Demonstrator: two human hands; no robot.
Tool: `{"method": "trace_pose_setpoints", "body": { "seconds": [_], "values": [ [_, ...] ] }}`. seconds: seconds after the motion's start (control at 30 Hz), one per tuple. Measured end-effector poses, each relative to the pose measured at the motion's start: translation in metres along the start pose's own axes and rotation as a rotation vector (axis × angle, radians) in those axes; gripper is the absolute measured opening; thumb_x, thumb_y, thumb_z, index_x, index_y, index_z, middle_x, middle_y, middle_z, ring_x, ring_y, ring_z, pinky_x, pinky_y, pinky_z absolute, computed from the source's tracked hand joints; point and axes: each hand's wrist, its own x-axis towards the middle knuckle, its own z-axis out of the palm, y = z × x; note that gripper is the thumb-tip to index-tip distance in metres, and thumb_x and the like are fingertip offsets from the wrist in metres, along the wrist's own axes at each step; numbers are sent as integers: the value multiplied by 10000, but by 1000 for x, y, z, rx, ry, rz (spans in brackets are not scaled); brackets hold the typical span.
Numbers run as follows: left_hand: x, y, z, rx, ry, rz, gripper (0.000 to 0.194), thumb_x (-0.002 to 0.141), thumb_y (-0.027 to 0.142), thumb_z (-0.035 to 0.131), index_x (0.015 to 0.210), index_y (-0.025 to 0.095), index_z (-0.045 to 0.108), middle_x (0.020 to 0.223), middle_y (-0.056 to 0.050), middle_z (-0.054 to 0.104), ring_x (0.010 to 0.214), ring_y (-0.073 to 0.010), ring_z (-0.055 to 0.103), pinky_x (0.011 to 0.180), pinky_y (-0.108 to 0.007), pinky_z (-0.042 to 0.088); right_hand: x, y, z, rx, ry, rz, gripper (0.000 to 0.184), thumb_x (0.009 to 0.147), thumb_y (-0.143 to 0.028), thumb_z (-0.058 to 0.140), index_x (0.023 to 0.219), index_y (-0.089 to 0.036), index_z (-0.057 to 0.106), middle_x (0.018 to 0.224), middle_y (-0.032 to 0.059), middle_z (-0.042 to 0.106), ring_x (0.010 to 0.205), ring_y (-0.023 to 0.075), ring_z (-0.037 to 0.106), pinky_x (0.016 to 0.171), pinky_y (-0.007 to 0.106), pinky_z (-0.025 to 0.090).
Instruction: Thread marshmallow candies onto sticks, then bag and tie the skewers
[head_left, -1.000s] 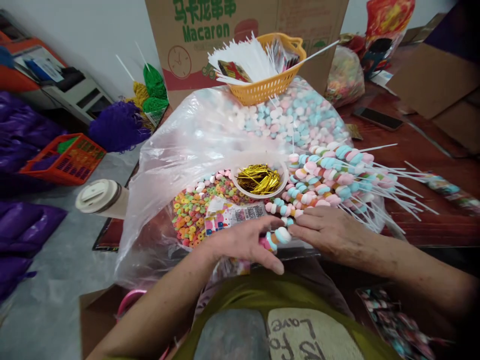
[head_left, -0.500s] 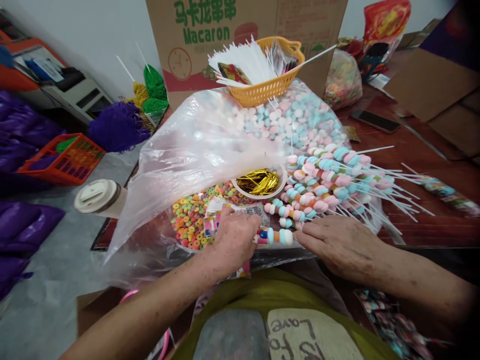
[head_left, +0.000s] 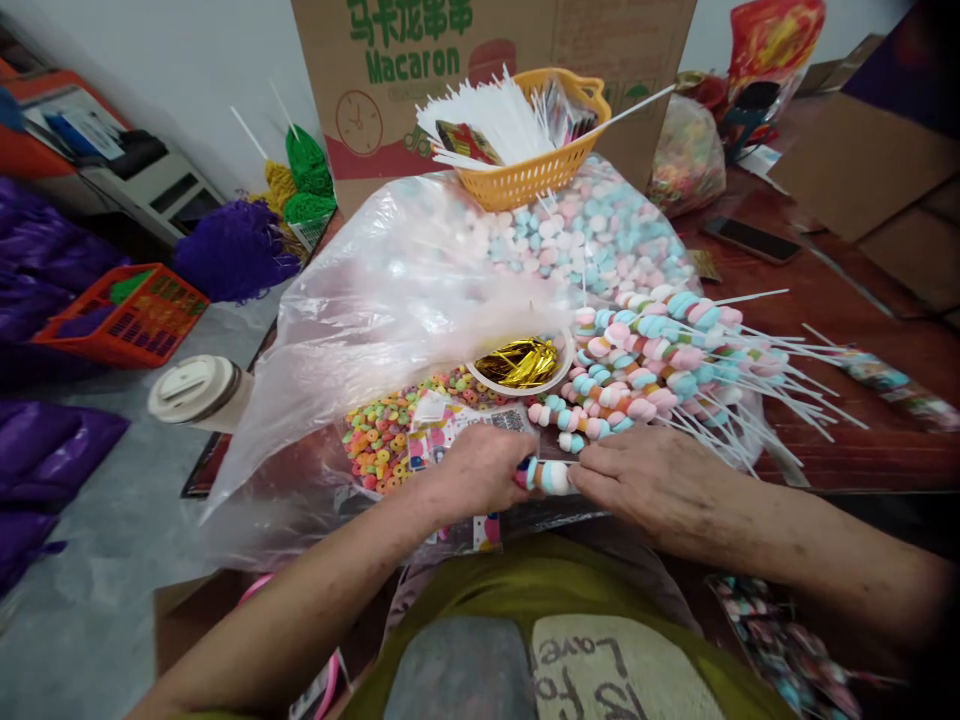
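Note:
My left hand [head_left: 480, 468] is closed around a printed plastic sleeve [head_left: 487, 532], which surrounds part of a marshmallow skewer [head_left: 553, 477]. The skewer's blue, orange and white end sticks out between my hands. At that white end, my right hand [head_left: 637, 485] has its fingers pressed together, gripping the skewer; the stick is hidden under them. More printed sleeves [head_left: 442, 425] lie just beyond my left hand, on top of small colourful candy rings [head_left: 375, 440]. Beyond my right hand is a pile of finished marshmallow skewers [head_left: 645, 350], their white sticks pointing right.
A white bowl [head_left: 568, 370] holds gold twist ties. Behind it, a large clear bag [head_left: 337, 270] of marshmallows supports a yellow basket [head_left: 517, 187] of white sticks. A lidded cup [head_left: 196, 390] stands left, a phone [head_left: 752, 241] right, a Macaron carton [head_left: 397, 130] behind.
My left hand has slid right with the sleeve, so less of the skewer shows between my hands. My right hand has shifted slightly left.

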Motion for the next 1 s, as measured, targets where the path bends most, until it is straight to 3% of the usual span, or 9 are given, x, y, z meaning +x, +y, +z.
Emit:
{"method": "trace_pose_setpoints", "body": {
  "seconds": [0.17,0.3,0.33,0.43,0.5,0.6,0.73,0.83,1.0],
  "values": [
    [10,12,8,-177,-71,22,376,694,484,583,918,181,590,806,-58,651,750,-233,605,601,-281,413,9,2,19,81,5,-10,135,754,-84,475,814,-159,570,751,34,584,637,150,494,548,270,279],
    [3,-9,-12,-464,-122,61,804,533,514,725,1213,204,428,964,-39,617,797,-191,581,654,-258,433,4,13,25,74,68,34,155,765,-82,477,834,-155,596,754,43,574,644,156,483,563,273,290],
    [0,-17,-17,-464,-165,43,812,508,499,743,1203,210,442,918,-24,615,763,-182,572,635,-252,428,2,16,23,53,88,35,170,769,-75,467,840,-153,600,757,48,572,654,160,479,574,277,292],
    [-8,-31,-21,-489,-331,11,477,529,411,744,919,186,586,703,18,569,644,-149,523,567,-234,397,-2,23,9,-48,144,-10,192,795,-83,447,877,-162,602,780,54,578,706,177,472,622,298,289],
    [-10,-33,-14,-632,-406,-1,295,616,354,681,822,174,571,648,32,535,599,-126,497,543,-223,391,-2,26,0,-149,157,-9,183,820,-116,447,896,-181,601,773,49,578,712,183,461,634,310,270],
    [-10,-25,-4,-655,-304,-64,255,680,341,613,863,175,548,679,31,545,602,-121,499,543,-220,391,0,26,-5,-214,144,46,179,832,-130,443,882,-197,601,746,43,568,684,174,444,626,311,246],
    [-7,-6,-5,-215,-22,-205,251,673,406,604,804,192,585,716,-6,591,675,-171,542,589,-249,390,8,18,6,-87,154,41,201,810,-103,428,855,-189,604,719,39,553,654,158,433,608,299,240],
    [-6,1,-9,-131,11,-231,280,668,416,606,843,197,603,755,-26,626,711,-198,567,589,-258,390,15,14,13,-46,191,43,204,794,-103,433,863,-179,610,731,45,559,659,158,435,603,295,242],
    [-11,-8,-13,-326,2,-156,391,618,481,657,868,186,602,785,-6,632,710,-183,566,572,-239,388,11,27,-3,-103,278,49,203,837,-156,430,910,-180,618,752,54,588,717,176,437,648,303,243]
  ]
}}
